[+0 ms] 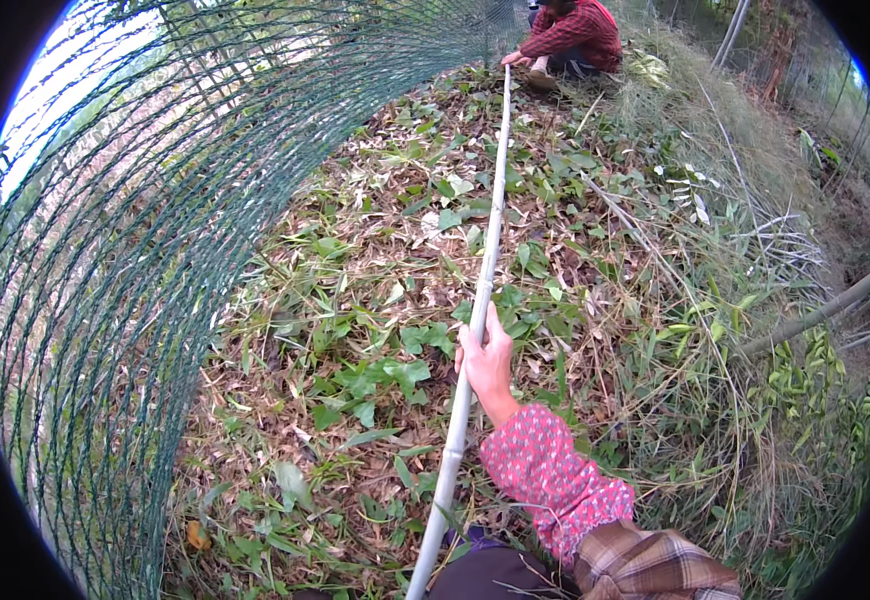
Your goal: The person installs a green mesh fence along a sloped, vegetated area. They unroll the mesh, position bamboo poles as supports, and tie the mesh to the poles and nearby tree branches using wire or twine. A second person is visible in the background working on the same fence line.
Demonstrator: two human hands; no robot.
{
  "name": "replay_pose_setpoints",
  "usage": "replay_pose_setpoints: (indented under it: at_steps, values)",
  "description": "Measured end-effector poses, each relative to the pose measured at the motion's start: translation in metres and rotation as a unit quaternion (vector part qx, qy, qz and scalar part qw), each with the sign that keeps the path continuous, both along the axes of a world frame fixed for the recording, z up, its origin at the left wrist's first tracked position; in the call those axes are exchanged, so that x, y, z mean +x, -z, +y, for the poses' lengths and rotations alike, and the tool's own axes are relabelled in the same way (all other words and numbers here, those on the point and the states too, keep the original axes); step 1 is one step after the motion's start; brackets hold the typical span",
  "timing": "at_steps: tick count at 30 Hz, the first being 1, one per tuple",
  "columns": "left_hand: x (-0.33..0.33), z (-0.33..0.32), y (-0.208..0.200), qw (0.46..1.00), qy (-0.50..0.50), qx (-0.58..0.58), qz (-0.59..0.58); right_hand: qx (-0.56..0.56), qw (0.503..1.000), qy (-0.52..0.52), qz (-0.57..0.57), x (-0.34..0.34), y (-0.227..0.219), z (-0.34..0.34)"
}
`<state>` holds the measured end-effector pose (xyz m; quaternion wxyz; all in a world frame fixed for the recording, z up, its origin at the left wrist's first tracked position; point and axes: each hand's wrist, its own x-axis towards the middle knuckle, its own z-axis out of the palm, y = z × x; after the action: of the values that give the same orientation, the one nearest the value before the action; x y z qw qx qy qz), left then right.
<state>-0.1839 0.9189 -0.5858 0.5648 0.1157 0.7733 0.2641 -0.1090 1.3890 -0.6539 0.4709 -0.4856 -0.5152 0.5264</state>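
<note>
A long pale bamboo pole (492, 240) runs from the lower edge away from me, over the leaf-strewn ground. My right hand (487, 365) grips it partway along, with the fingers behind the pole and the thumb side pointing up it. A pink patterned sleeve (555, 475) covers that forearm. At the far end, a crouching person in a red checked shirt (580, 40) has a hand (515, 58) at the pole's tip. My left hand does not show.
Along the left hangs a green net (195, 190), curving toward the far person. Ivy (385, 378) and dry leaves cover the ground. Tall grass and thin stalks stand at right, with a thick grey-green pole (825, 310) among them. My dark-clad knee (490, 575) is at the bottom.
</note>
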Motion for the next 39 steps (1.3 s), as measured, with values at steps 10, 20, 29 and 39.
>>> replay_pose_setpoints:
  at_steps: [10, 20, 29, 39]
  values:
    - [-0.031, -0.005, 0.004, 0.873, 0.077, 0.099, 0.470, 0.398, 0.680, -0.574, -0.223, -0.045, -0.044, -0.158]
    - [-0.007, -0.047, -0.039, 0.725, -0.069, 0.338, 0.596, 0.575, 0.493, -0.619, -0.206, -0.101, -0.085, -0.248]
    - [-0.110, -0.009, -0.083, 0.522, -0.439, 0.645, 0.345, 0.642, 0.569, -0.498, -0.125, -0.097, -0.212, -0.232]
    - [-0.142, -0.052, 0.052, 0.577, -0.595, 0.455, 0.326, 0.696, 0.549, -0.454, -0.092, -0.113, -0.230, -0.228]
